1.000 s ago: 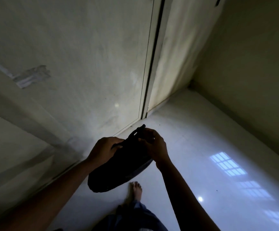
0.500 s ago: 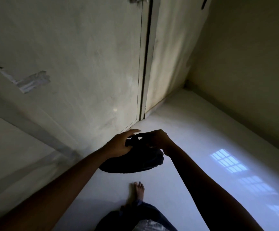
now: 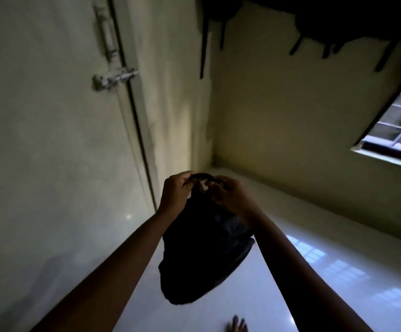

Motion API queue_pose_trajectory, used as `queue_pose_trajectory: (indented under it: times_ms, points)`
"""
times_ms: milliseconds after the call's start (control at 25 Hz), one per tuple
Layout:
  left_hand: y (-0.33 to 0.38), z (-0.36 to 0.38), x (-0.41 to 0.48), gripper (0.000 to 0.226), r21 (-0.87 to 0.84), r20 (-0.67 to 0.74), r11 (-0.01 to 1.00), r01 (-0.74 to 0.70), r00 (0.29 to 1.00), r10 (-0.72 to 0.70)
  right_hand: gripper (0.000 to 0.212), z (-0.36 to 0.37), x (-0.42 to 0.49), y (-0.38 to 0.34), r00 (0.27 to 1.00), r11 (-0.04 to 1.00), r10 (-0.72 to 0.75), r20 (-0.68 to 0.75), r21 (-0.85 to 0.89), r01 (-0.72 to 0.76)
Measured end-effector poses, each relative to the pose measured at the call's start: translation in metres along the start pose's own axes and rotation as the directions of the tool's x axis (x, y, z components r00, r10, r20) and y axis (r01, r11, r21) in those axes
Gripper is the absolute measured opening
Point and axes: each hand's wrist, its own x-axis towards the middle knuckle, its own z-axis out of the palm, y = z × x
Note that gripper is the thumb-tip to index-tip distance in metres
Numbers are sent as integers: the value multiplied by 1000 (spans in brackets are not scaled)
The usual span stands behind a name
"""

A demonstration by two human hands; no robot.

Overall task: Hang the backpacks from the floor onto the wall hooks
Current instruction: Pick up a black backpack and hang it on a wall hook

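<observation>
A black backpack [image 3: 202, 255] hangs in front of me above the floor, its bottom toward the camera. My left hand [image 3: 174, 194] grips the left end of its top loop [image 3: 203, 175]. My right hand [image 3: 230, 196] pinches the right end of the same loop. Dark backpacks [image 3: 338, 17] hang along the top of the far wall, their straps [image 3: 203, 44] dangling down. No hooks can be made out in the dim light.
A pale door [image 3: 51, 140] with a metal latch [image 3: 114, 77] stands at the left. A barred window [image 3: 400, 121] is at the right. The glossy white floor [image 3: 314, 271] shows window reflections. My bare foot [image 3: 236, 325] is at the bottom edge.
Both hands have lifted the backpack higher and shifted to grip its top loop. The view has tilted up, so the latch, window and hanging bags came into sight.
</observation>
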Motion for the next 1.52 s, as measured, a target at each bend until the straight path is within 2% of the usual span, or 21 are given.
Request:
queue_pose_trajectory:
  times_ms: [120,200,360,480,720,800,920,1040,1200,1360,1520]
  points:
    - [54,38,71,24,-44,-11,992,-116,993,116,18,-75,40,-20,980,969,-136,-144,-226,101]
    - [89,63,107,26,-104,-16,983,-153,988,152,21,-121,65,-28,953,950,-204,-223,-278,139]
    - [151,112,173,24,-146,-91,940,-307,951,296,22,-202,117,-41,886,954,-285,-366,-201,224]
    - [183,132,225,28,-95,-206,929,-358,920,334,23,-257,155,-64,843,947,-316,-436,-97,305]
    - [253,166,351,28,-122,-251,873,-473,865,434,21,-354,237,-118,712,878,-458,-532,-147,455]
    - [282,178,399,28,-107,-295,848,-519,831,472,18,-387,264,-138,651,871,-475,-592,-211,443]
    - [320,194,463,28,-82,-375,771,-632,736,564,21,-434,307,-169,580,855,-505,-639,-280,436]
    - [356,208,530,28,-122,-417,733,-669,705,574,25,-472,358,-193,509,848,-520,-686,-344,403]
    - [405,228,606,26,-125,-464,657,-744,629,624,14,-523,411,-223,403,831,-536,-742,-377,410]
    - [460,236,670,19,-142,-516,571,-808,553,654,12,-573,460,-260,286,776,-603,-744,-465,426]
    - [514,239,736,23,-39,-539,580,-813,506,673,13,-629,507,-301,177,685,-709,-682,-608,402]
